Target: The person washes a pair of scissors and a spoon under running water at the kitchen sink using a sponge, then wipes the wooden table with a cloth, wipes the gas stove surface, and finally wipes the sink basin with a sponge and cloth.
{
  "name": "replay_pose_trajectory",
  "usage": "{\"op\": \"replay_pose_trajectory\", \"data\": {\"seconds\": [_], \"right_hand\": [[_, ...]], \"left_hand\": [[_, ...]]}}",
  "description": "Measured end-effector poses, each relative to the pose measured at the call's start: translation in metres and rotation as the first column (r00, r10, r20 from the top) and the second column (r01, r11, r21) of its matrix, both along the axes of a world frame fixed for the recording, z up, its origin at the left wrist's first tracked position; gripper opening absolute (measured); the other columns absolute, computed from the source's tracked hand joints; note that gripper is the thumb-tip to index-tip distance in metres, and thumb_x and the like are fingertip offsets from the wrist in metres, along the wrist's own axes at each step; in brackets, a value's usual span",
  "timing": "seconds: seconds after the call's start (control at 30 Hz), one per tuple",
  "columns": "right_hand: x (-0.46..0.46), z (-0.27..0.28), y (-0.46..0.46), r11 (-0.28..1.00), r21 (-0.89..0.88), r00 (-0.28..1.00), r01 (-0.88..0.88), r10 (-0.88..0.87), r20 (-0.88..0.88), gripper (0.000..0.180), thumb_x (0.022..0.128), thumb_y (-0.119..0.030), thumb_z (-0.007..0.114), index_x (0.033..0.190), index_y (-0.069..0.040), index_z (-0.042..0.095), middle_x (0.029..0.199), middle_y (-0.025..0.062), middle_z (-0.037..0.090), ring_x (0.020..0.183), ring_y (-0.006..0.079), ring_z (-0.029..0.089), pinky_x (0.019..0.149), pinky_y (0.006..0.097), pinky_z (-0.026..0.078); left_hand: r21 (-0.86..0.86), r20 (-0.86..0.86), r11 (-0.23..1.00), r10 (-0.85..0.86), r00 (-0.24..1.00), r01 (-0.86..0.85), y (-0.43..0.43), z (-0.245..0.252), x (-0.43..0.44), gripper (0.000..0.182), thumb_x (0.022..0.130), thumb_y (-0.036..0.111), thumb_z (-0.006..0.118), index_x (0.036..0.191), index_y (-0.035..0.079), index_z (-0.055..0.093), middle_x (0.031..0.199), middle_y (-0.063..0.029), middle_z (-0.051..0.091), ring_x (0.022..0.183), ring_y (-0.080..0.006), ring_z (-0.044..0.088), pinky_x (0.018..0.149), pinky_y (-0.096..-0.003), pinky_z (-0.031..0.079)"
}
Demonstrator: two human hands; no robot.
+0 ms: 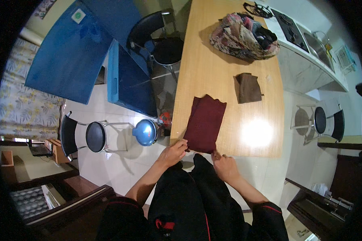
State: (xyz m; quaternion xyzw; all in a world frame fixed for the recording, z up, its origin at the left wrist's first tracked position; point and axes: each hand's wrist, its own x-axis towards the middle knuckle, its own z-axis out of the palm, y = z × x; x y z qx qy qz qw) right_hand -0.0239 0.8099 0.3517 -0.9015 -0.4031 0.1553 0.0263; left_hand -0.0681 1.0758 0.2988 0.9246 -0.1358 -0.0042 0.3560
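Observation:
A maroon cloth (204,125), folded into a rough rectangle, lies flat on the wooden table (211,79) with its lower edge at the table's front edge. My left hand (174,153) pinches its near left corner. At the near right corner, the fingers of my right hand (224,164) grip the fabric. The far edge of the cloth is uneven, and a second layer shows along its left side. Farther right on the tabletop rests a folded brown cloth (249,88), apart from both hands.
A heap of patterned cloth (238,39) sits toward the table's far end. Beyond it are a black hob (289,28) and a sink (318,49). Black chairs (95,136) stand around. Left of the table are a blue-lidded bin (145,132) and large blue panels (69,60).

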Motion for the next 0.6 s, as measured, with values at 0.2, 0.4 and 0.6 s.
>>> {"op": "replay_pose_trajectory", "data": {"seconds": [0.2, 0.4, 0.6], "right_hand": [[-0.005, -0.055, -0.025, 0.871, 0.481, 0.994, 0.101, -0.066, -0.088, 0.035, 0.083, -0.013, 0.066, 0.117, -0.005, 0.062, 0.124, 0.0147, 0.060, 0.113, 0.0325, 0.060, 0.092, 0.0435, 0.052], [0.018, -0.071, -0.021, 0.867, 0.498, 0.999, 0.031, -0.021, -0.026, 0.038, 0.079, -0.007, 0.072, 0.116, -0.008, 0.063, 0.125, 0.0166, 0.061, 0.120, 0.0315, 0.057, 0.097, 0.0436, 0.048], [0.067, -0.047, -0.010, 0.645, 0.573, 0.804, 0.506, -0.113, -0.583, 0.024, 0.087, -0.008, 0.069, 0.111, -0.005, 0.063, 0.101, 0.0171, 0.070, 0.094, 0.0350, 0.068, 0.082, 0.0436, 0.053]], "left_hand": [[0.017, -0.157, 0.999, 0.049, 0.986, -0.047, -0.007, -0.043, -0.019, 0.018, 0.079, 0.002, 0.072, 0.096, 0.003, 0.069, 0.122, -0.0119, 0.059, 0.121, -0.0289, 0.057, 0.097, -0.0399, 0.051], [-0.051, -0.265, 0.991, 0.108, 0.958, -0.126, -0.017, -0.010, -0.008, 0.016, 0.079, 0.001, 0.072, 0.094, 0.002, 0.066, 0.106, -0.0121, 0.067, 0.104, -0.0289, 0.066, 0.091, -0.0383, 0.054], [-0.048, -0.464, 0.957, 0.233, 0.855, -0.287, -0.002, 0.035, 0.049, 0.021, 0.078, 0.000, 0.068, 0.099, 0.001, 0.064, 0.092, -0.0128, 0.069, 0.091, -0.0273, 0.069, 0.082, -0.0348, 0.054]]}}
